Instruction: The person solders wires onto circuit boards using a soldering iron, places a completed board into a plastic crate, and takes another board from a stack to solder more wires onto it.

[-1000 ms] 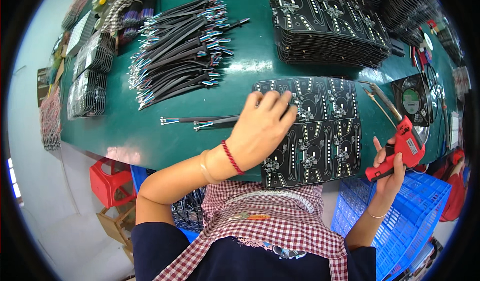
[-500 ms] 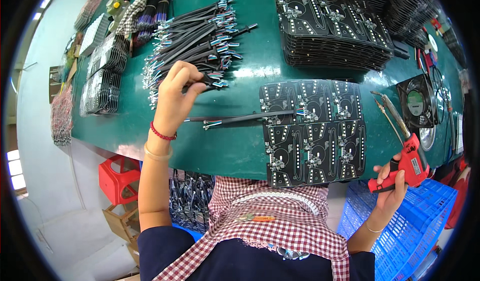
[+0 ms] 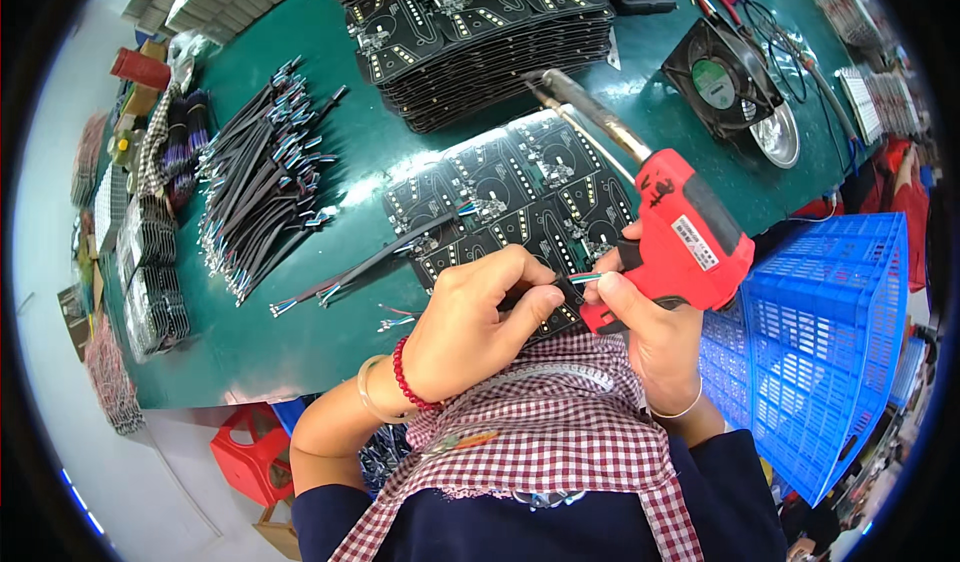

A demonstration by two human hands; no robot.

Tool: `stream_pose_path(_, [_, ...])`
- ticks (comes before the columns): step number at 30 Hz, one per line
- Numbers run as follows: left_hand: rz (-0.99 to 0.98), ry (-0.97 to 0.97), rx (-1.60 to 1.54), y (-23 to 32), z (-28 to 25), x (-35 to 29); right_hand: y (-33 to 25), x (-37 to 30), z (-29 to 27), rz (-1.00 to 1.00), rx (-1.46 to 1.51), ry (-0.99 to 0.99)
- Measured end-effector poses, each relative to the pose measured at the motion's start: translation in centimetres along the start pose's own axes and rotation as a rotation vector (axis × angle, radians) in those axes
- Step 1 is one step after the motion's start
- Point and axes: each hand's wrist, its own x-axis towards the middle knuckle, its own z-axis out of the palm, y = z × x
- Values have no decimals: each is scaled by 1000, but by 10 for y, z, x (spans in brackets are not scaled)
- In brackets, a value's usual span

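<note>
My left hand (image 3: pixel 480 312) pinches a black-sleeved wire cable (image 3: pixel 570 287) over the near edge of a black circuit board panel (image 3: pixel 510 167). Its coloured wire ends reach the fingertips of my right hand (image 3: pixel 655 342). The same right hand is wrapped round a red soldering gun (image 3: pixel 685 227), whose metal tip points up and left across the panel. Another sleeved cable (image 3: pixel 405 242) lies with its coloured end on the panel and its tail on the table. Loose wire ends (image 3: pixel 398 317) show beside my left hand; where they lead is hidden.
A heap of sleeved cables (image 3: pixel 255 182) lies on the green table (image 3: pixel 350 127) at left. Stacked circuit boards (image 3: pixel 490 62) stand behind the panel. A black fan (image 3: pixel 720 77) and a metal dish (image 3: pixel 775 137) sit at right. Blue crates (image 3: pixel 810 332) stand below the table's right side.
My left hand has come from the cable heap to the panel's near edge with a cable. The soldering gun has moved left over the panel, and both hands now meet. The view has shifted right.
</note>
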Motion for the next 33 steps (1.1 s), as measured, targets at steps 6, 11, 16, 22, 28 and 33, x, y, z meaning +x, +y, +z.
stream_pose_path(6, [5,27,10,-1,13,-2,1,-6,-4,51,-112,3])
stream_pose_path(11, [27,-15,2,4,13,-3,5,-7,-1,-61,-201,43])
stream_pose_path(16, [70,-221,40,2,8,3,-5,-3,-11,-32,-363,-109])
stream_pose_path(22, [71,-268,12,2,3,1,-11,6,-16,52,-354,-79])
stream_pose_path(28, [372,-121,376,12,2,-6,-18,26,-20,246,-13,-286])
stream_pose_path(33, [258,81,429,-6,3,-8,-26,26,-32,-89,-110,-48])
